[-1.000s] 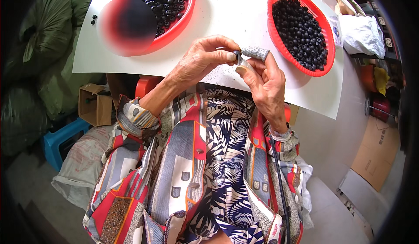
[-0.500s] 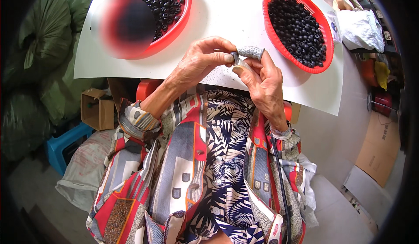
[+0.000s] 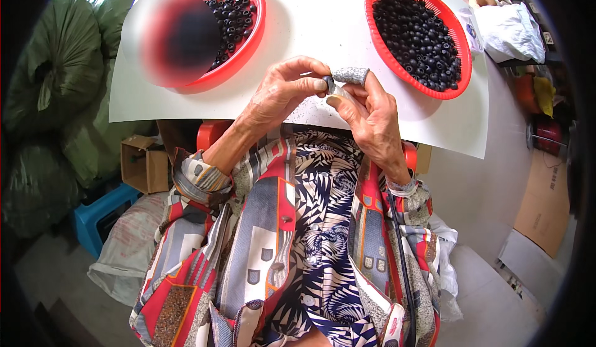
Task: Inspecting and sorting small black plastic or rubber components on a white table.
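Hardly anything has shifted vs. half a sec ago: both hands sit in the same spot at the near edge of the white board (image 3: 298,30), only the view has tipped a little so the baskets ride higher in frame. Left hand (image 3: 282,95) is curled, thumb & forefinger pinched on a small dark ring-shaped piece (image 3: 329,85). Right hand (image 3: 371,114) meets it from the other side; its forefinger wears a grey fabric finger cot (image 3: 350,74), thumb pressed up under the same piece, so the piece is gripped between both hands, just above the board's edge & about midway between the two baskets. Left red basket (image 3: 251,33) holds a thinner layer of black ring-like bits, part of it blurred out. Right red basket (image 3: 417,36) is packed w/ similar black bits. White plastic bag (image 3: 512,30) lies just beyond the right basket. Green sacks (image 3: 56,80) pile up at far left, cardboard box (image 3: 139,164) & blue stool (image 3: 99,213) below them.
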`<state>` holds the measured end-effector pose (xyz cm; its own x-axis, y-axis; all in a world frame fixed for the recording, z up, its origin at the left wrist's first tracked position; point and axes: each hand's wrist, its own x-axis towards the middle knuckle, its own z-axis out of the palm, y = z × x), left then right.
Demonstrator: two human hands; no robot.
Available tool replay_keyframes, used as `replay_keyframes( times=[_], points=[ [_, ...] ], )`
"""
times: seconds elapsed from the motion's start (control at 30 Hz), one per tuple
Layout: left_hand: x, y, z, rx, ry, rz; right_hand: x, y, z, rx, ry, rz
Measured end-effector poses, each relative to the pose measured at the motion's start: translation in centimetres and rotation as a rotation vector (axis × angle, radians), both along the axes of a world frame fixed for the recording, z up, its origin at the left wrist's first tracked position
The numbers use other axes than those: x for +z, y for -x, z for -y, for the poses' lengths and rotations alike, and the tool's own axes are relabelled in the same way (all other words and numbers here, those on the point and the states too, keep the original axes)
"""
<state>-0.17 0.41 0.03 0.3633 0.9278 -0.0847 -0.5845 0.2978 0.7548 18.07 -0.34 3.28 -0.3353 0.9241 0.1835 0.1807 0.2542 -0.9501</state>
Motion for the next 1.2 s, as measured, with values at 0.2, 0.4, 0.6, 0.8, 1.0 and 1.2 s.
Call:
replay_keyframes(
  times=[0.2,0.4,0.6,0.8,1.0,1.2],
  points=[
    [-0.3,-0.1,0.1,0.019,-0.008,0.014,-0.4,-0.1,-0.1,0.021,-0.018,0.02],
    [-0.5,0.1,-0.1,0.03,-0.056,-0.037,-0.4,0.2,-0.1,0.013,0.017,-0.019],
    [-0.3,-0.2,0.1,0.026,-0.058,0.029,-0.4,0.0,0.0,0.018,0.052,-0.053],
    [-0.5,-0.3,0.0,0.0,0.127,0.111,0.7,-0.6,-0.1,0.025,0.373,-0.331],
    [-0.6,-0.2,-0.2,0.006,0.093,0.123,0.1,-0.8,-0.7,-0.016,0.392,-0.343],
    [-0.3,0.5,-0.3,0.019,0.061,0.064,-0.3,0.0,-1.1,0.003,0.442,-0.309]
  ],
)
